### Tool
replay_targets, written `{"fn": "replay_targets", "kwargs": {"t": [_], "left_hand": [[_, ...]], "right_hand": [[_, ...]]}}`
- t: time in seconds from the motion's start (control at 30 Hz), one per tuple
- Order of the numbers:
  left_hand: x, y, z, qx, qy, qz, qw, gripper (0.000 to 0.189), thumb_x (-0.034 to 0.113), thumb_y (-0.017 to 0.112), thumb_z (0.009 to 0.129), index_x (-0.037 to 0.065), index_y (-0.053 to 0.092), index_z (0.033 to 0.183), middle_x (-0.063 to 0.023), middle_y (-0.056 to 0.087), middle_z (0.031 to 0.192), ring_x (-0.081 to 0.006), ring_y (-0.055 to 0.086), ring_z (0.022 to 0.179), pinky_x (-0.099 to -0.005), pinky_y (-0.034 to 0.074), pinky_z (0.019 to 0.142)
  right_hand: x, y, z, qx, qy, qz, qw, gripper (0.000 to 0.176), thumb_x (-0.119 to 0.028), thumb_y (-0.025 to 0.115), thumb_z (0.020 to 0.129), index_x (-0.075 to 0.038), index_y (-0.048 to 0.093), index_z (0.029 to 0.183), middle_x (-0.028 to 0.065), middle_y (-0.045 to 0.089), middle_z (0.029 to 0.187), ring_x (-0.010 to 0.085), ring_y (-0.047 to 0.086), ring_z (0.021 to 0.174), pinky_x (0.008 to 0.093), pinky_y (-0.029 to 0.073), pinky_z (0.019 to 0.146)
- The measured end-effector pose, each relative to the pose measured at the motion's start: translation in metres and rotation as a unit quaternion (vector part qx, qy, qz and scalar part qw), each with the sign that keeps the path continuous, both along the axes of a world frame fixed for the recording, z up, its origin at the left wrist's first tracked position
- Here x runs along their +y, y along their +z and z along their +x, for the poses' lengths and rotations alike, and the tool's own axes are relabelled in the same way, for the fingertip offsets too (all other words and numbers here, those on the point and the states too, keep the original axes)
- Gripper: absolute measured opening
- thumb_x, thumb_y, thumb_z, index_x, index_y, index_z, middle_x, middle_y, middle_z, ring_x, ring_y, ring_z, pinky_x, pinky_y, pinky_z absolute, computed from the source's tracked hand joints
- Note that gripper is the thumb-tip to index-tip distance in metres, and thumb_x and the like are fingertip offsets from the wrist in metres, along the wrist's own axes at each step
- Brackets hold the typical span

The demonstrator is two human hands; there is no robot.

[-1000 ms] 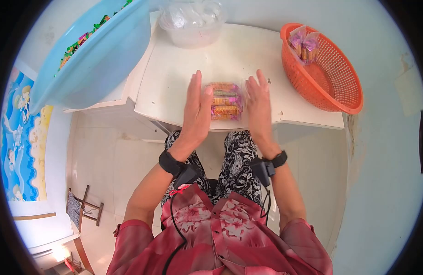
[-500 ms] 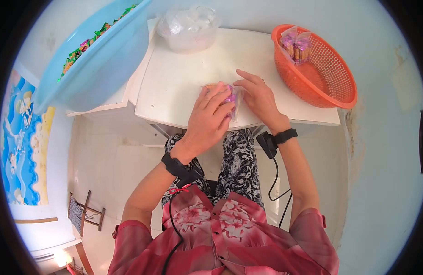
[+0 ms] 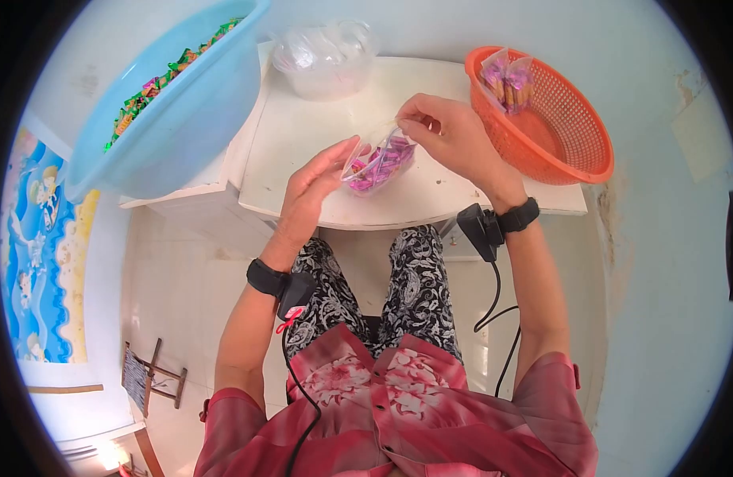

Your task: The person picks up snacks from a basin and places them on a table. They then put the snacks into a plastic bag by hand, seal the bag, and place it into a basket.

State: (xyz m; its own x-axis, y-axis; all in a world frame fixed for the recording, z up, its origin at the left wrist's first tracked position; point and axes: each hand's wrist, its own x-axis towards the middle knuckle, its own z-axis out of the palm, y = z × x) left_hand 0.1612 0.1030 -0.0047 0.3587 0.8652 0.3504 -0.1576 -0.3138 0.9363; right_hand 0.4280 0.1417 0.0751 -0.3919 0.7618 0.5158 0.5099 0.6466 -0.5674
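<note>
Between my hands, a clear plastic bag (image 3: 380,169) of purple-wrapped candies stands tilted on the white table, its mouth edge raised toward the upper left. My right hand (image 3: 458,141) is closed, thumb and fingers pinching the bag's upper right edge. On the left side of the bag, my left hand (image 3: 312,181) has its fingers at the bag's edge and appears to hold it lightly; the exact fingertip contact is partly hidden. Both wrists wear black bands with a device and a cable.
An orange perforated basket (image 3: 577,111) at the right holds filled bags (image 3: 508,83). On the left a large blue basin (image 3: 195,103) contains many green and purple wrapped pieces. A clear plastic tub (image 3: 326,79) with plastic bags stands at the back of the white table (image 3: 295,135).
My left hand has lifted off the top of the purple packets and moved left. My right hand has moved up and now pinches the bag, which is raised and more visible.
</note>
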Motion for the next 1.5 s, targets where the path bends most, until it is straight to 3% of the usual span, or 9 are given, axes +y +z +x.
{"fn": "replay_targets", "kwargs": {"t": [0.17,0.27,0.47,0.57,0.83,1.13,1.33,1.43,1.5], "left_hand": [[-0.007,0.017,0.003,0.017,0.046,0.044,0.998,0.062,0.013,0.064,0.103,-0.002,0.047,0.160,-0.0200,0.058,0.157,-0.0277,0.055,0.145,-0.0446,0.043,0.120],[-0.006,0.020,0.012,0.176,0.148,0.145,0.962,0.056,0.013,0.072,0.101,-0.001,0.056,0.153,-0.0182,0.066,0.145,-0.0221,0.065,0.131,-0.0400,0.050,0.111],[0.016,0.019,0.011,0.095,0.154,0.030,0.983,0.023,0.019,0.079,0.099,0.001,0.077,0.113,-0.0055,0.080,0.101,-0.0106,0.072,0.091,-0.0287,0.057,0.082],[0.014,0.031,0.010,0.085,0.148,0.027,0.985,0.019,0.019,0.077,0.101,0.001,0.077,0.107,-0.0029,0.078,0.094,-0.0075,0.070,0.088,-0.0264,0.055,0.081],[0.021,0.006,0.005,0.112,0.119,0.004,0.987,0.019,0.016,0.073,0.105,0.000,0.074,0.115,-0.0031,0.077,0.104,-0.0073,0.066,0.092,-0.0262,0.053,0.085],[0.019,0.017,0.004,0.146,0.119,0.087,0.978,0.018,0.015,0.075,0.103,0.001,0.075,0.114,-0.0033,0.077,0.109,-0.0093,0.067,0.094,-0.0276,0.054,0.085],[0.027,0.044,0.008,0.192,0.260,0.334,0.886,0.015,0.007,0.079,0.094,0.006,0.078,0.109,-0.0047,0.078,0.111,-0.0205,0.070,0.098,-0.0350,0.057,0.085],[0.020,0.032,-0.002,0.251,0.249,0.448,0.821,0.021,0.002,0.079,0.087,0.007,0.078,0.107,-0.0075,0.077,0.112,-0.0275,0.070,0.098,-0.0386,0.059,0.084],[0.012,0.010,-0.010,0.287,0.214,0.474,0.805,0.024,0.000,0.078,0.083,0.007,0.078,0.106,-0.0083,0.076,0.113,-0.0302,0.070,0.099,-0.0400,0.059,0.084]], "right_hand": [[0.012,-0.001,-0.008,0.001,-0.015,-0.022,1.000,0.015,-0.016,0.070,0.099,-0.002,0.072,0.104,0.0127,0.075,0.085,0.0251,0.070,0.076,0.0379,0.054,0.072],[0.018,-0.007,-0.004,0.036,0.003,-0.052,0.998,0.016,-0.015,0.069,0.102,0.000,0.072,0.105,0.0082,0.074,0.087,0.0181,0.067,0.077,0.0340,0.053,0.073],[0.016,-0.006,0.009,0.058,0.004,-0.112,0.992,0.017,-0.015,0.068,0.105,0.001,0.072,0.109,0.0002,0.071,0.092,0.0093,0.062,0.084,0.0269,0.051,0.076],[0.006,0.000,0.015,0.058,0.001,-0.115,0.992,0.019,-0.017,0.070,0.104,0.001,0.073,0.109,0.0019,0.072,0.091,0.0107,0.063,0.083,0.0279,0.051,0.076],[-0.002,-0.023,0.020,0.040,0.007,-0.102,0.994,0.027,-0.022,0.083,0.094,-0.001,0.074,0.107,0.0027,0.072,0.088,0.0127,0.061,0.080,0.0303,0.051,0.073],[-0.002,-0.021,0.025,0.064,0.003,-0.152,0.986,0.012,-0.013,0.080,0.096,-0.006,0.076,0.106,-0.0041,0.069,0.092,0.0046,0.057,0.081,0.0239,0.045,0.069],[-0.005,-0.012,0.014,0.154,-0.024,0.030,0.987,0.007,-0.009,0.080,0.093,-0.005,0.078,0.098,0.0002,0.075,0.099,0.0139,0.063,0.087,0.0301,0.050,0.074],[-0.015,-0.022,0.018,0.043,-0.020,0.219,0.975,0.013,-0.006,0.083,0.086,-0.007,0.078,0.098,0.0034,0.076,0.103,0.0212,0.067,0.090,0.0348,0.055,0.076],[-0.032,-0.042,0.024,-0.028,-0.006,0.227,0.973,0.018,-0.004,0.083,0.081,-0.007,0.077,0.097,0.0048,0.076,0.105,0.0246,0.069,0.091,0.0373,0.057,0.077]]}}
